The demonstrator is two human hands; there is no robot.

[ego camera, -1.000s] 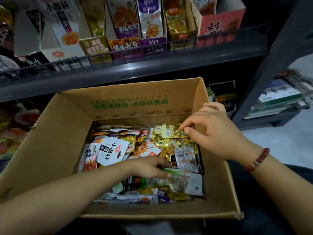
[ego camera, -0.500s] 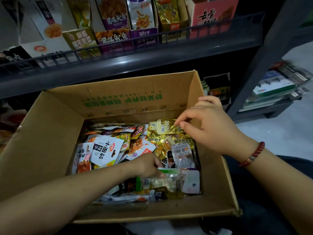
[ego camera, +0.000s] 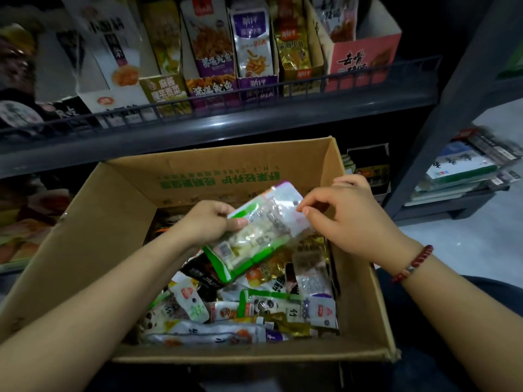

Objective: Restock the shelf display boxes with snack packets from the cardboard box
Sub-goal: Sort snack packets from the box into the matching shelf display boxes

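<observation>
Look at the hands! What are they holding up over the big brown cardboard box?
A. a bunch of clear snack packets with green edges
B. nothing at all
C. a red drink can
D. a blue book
A: the left hand grips the bunch of clear, green-edged snack packets above the brown cardboard box, while the right hand pinches its upper end.
</observation>
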